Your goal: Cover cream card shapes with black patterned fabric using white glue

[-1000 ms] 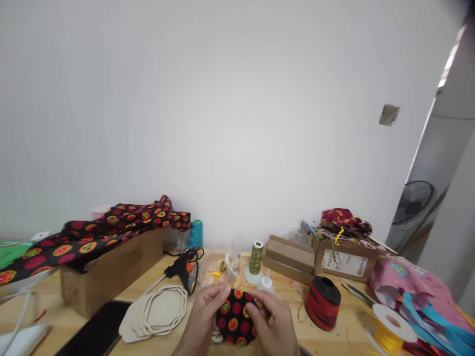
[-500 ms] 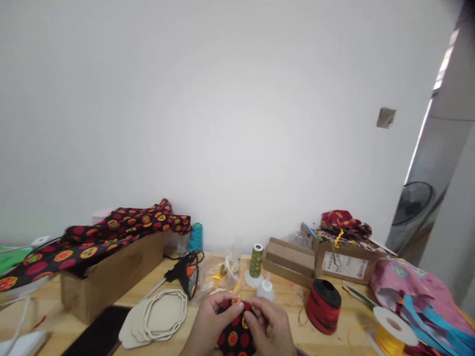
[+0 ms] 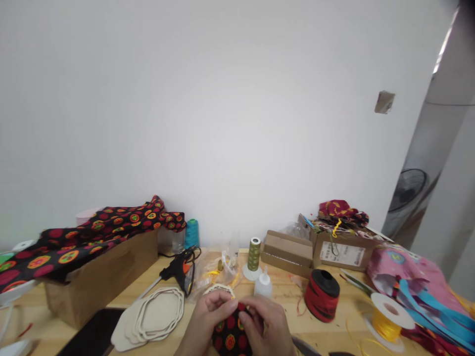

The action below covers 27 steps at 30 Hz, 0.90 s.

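Observation:
Between my two hands is a small piece of black cloth (image 3: 230, 340) printed with red and orange flowers. My left hand (image 3: 206, 319) pinches its upper left edge between thumb and fingers. On the other side, my right hand (image 3: 267, 321) grips the upper right edge, fingers curled and thumb pressed to the front. The lower part of the cloth runs out of view. Just behind my hands stand a white squeeze bottle (image 3: 263, 284) and a green thread spool (image 3: 254, 254). Pale wooden frames (image 3: 159, 314) lie stacked left of my left hand.
A glue gun (image 3: 180, 269) and a clear plastic bag (image 3: 218, 267) lie behind. Patterned fabric (image 3: 126, 217) drapes over a cardboard box (image 3: 107, 277) at left. Right are a red ribbon roll (image 3: 322, 296), a small carton (image 3: 287, 252), yellow cord spool (image 3: 388, 321) and pink bag (image 3: 393, 267).
The view has tilted and shifted slightly, showing more of the table's front. Both hands keep their hold on the cloth, with the fingers only slightly shifted.

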Tool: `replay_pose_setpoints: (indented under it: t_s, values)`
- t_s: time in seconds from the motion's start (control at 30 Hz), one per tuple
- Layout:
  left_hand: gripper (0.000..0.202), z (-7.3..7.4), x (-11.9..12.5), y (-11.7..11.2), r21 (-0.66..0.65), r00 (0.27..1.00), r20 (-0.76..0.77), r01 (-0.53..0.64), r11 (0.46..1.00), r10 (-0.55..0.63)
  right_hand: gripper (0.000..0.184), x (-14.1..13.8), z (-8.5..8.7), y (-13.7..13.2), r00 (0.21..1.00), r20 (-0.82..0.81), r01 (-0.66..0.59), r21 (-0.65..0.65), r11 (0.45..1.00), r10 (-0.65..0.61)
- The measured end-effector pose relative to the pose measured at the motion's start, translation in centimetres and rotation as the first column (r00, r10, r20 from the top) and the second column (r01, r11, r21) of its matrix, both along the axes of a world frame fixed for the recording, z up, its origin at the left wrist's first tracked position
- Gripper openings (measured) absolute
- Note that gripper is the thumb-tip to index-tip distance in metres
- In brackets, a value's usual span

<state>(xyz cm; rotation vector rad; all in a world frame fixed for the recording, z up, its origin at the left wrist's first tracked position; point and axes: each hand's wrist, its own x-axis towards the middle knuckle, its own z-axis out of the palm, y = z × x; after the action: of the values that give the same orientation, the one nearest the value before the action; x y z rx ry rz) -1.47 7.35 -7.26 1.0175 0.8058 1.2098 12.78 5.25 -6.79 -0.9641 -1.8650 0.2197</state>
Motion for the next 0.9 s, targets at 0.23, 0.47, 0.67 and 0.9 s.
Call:
replay_pose_setpoints:
  t_s: [0.23, 0.47, 0.67, 0.9]
  values:
    - [0.023, 0.3, 0.4, -0.7, 0.004, 0.999, -0.029, -0.023, 1.000, 0.023, 0.018, -0.2, -0.1, -0.3, 0.987, -0.160, -0.007, -0.153, 0.988, -0.018]
    - [0.016, 0.4, -0.1, -0.7, 0.033, 0.986, -0.140, -0.089, 0.995, 0.093, 0.015, -0.6, 0.1, -0.7, 0.988, -0.151, 0.021, -0.027, 0.999, -0.025]
    - [0.028, 0.7, 0.1, -0.7, -0.021, 0.998, -0.051, -0.044, 0.999, 0.043, 0.017, -0.7, -0.2, -0.5, 0.950, -0.311, -0.040, -0.212, 0.976, -0.028]
    - [0.033, 1.3, 0.2, -1.1, -0.078, 0.999, 0.048, 0.005, 0.997, -0.001, 0.017, -0.9, -0.5, -0.4, 0.874, -0.486, -0.153, -0.265, 0.952, 0.005]
